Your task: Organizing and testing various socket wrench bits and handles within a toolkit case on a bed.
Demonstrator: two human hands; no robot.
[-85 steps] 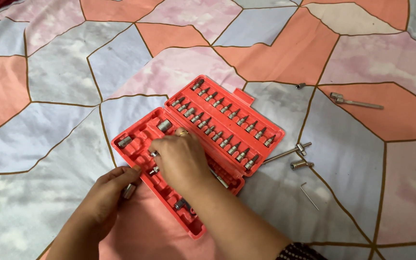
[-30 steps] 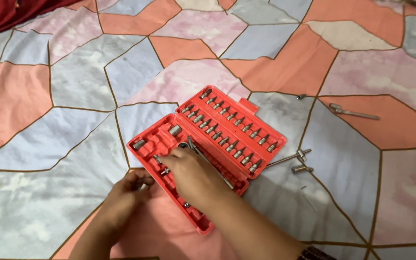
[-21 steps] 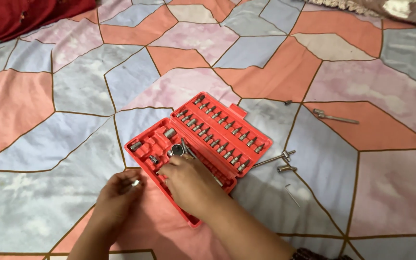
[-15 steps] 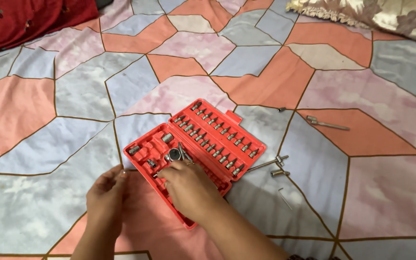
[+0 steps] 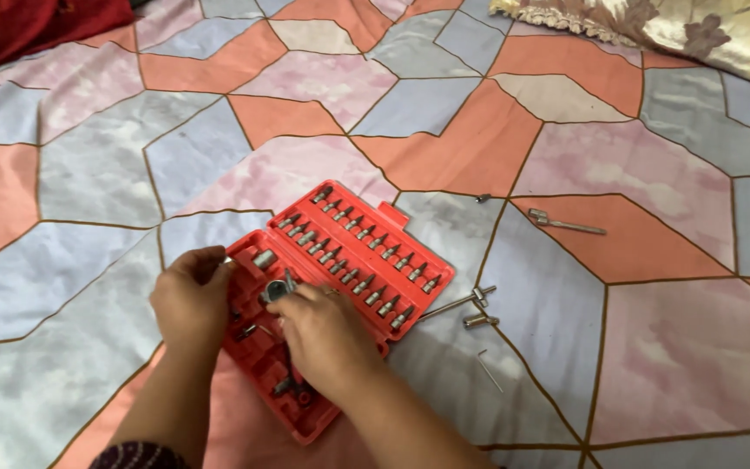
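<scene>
An open red tool case (image 5: 410, 291) lies on the patterned bedsheet. Its lid holds two rows of metal bits (image 5: 353, 252). My left hand (image 5: 191, 297) is curled over the tray's left end, pinching a small silver socket (image 5: 228, 260) at its fingertips. A larger socket (image 5: 264, 259) sits in the tray just beside it. My right hand (image 5: 327, 334) lies across the middle of the tray. Its fingers close on a ratchet, whose round head (image 5: 278, 289) sticks out at the fingertips. Most of the tray is hidden under both hands.
Loose tools lie on the sheet right of the case: a T-bar (image 5: 457, 302), a short adapter (image 5: 479, 320), a thin hex key (image 5: 490, 371), an extension bar (image 5: 566, 224) and a tiny bit (image 5: 482, 198). A floral pillow (image 5: 696, 30) is at top right and red cloth (image 5: 10, 22) at top left.
My left hand has moved up from the sheet beside the case to the tray's left end. My right hand stays over the tray, with the ratchet head now showing. The view shifted.
</scene>
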